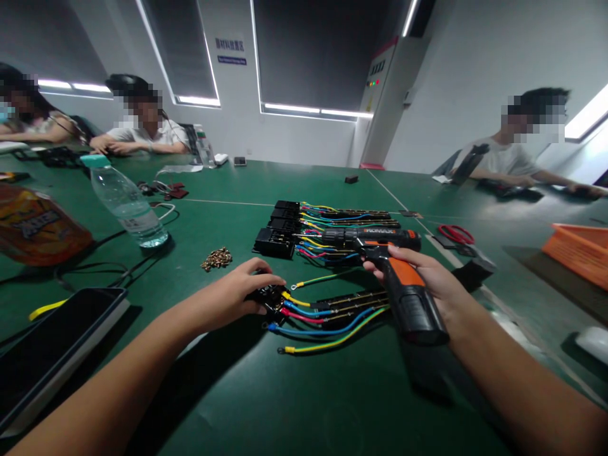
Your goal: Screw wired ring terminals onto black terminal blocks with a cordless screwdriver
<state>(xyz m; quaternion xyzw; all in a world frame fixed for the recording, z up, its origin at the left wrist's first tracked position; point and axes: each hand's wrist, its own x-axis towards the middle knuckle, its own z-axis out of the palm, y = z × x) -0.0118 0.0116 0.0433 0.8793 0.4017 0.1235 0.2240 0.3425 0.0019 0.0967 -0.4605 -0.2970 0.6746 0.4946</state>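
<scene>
From left on the green table (213,221): an orange container (40,231), contents unclear; a capped clear bottle (128,206), part-filled; loose brass screws (217,258); the left hand (251,285), fingers curled about a wired black block (272,304); a drill (406,278), its grip wrapped by the right hand's (434,275) fingers; an orange basket (579,253), contents indiscernible.

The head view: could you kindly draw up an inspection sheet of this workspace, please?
Surface: green tabletop, seams visible.
Work things: black block with coloured wires; electric screwdriver; pile of small brass-coloured parts; more wired blocks behind.
Clutter: water bottle, orange bottle, phone-like device, orange basket.
Hands: left hand on the black block; right hand grips the screwdriver.
Cables: black cable by the bottles.
Surroundings: seated people; cabinet by the wall.
</scene>
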